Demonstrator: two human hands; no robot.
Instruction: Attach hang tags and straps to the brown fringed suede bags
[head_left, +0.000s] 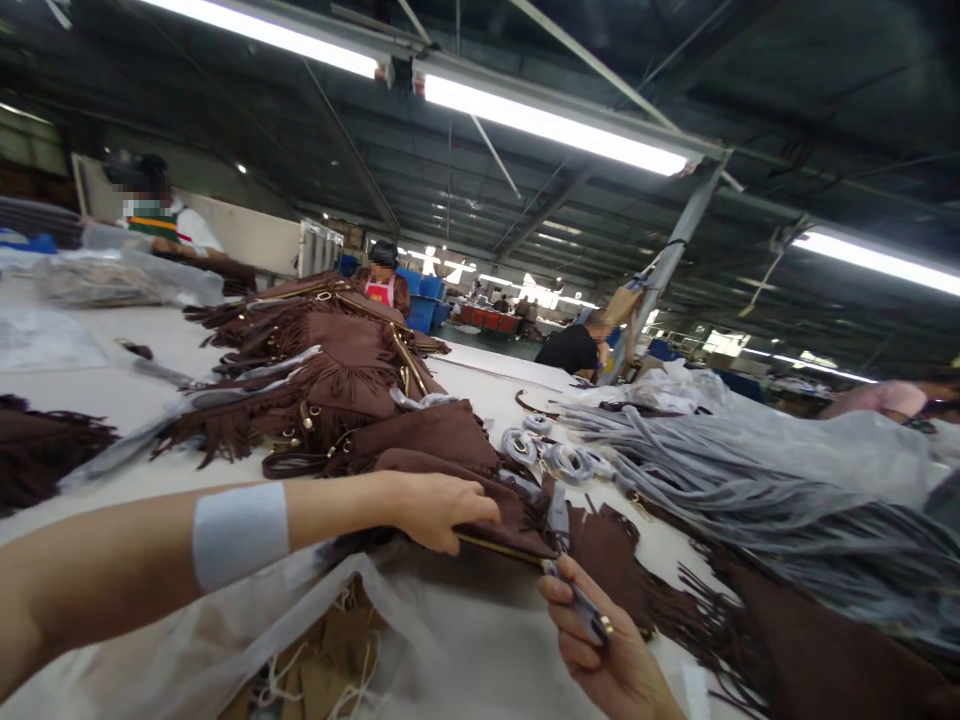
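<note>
My left hand is closed on the zipped edge of a dark brown bag, its fingers bent over the brass-coloured zipper. At the right end of that zipper, my right hand grips a short strap in pale grey wrapping, with a gold metal fitting at its lower end. The strap's upper end meets the bag's corner; whether it is joined there I cannot tell. Behind my left hand rises a pile of brown fringed bags with gold zippers and rings.
Grey-wrapped straps lie heaped on the right, near coiled straps. Brown fringed pieces lie at the lower right. Clear plastic with cardboard tags and white strings is at the front. Several people work beyond the white table.
</note>
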